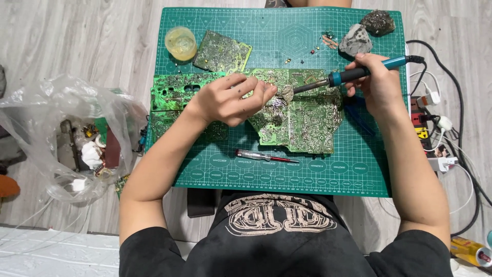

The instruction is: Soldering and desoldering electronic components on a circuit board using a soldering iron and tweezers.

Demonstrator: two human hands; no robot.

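Here, circuit board (302,120) beneath both hands, soldering iron (353,75) above.

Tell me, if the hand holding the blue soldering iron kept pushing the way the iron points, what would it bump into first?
Probably the small round metal part at the iron's tip, on the big green circuit board. Just beyond are the left hand's fingertips, though depth is hard to judge.

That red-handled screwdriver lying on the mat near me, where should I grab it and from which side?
Probably by the red handle end of the screwdriver, coming straight down from above. It lies flat on the green cutting mat, roughly left to right, apart from the circuit board, so the fingers can close across its narrow width. The left hand is nearer, though it rests on the board.
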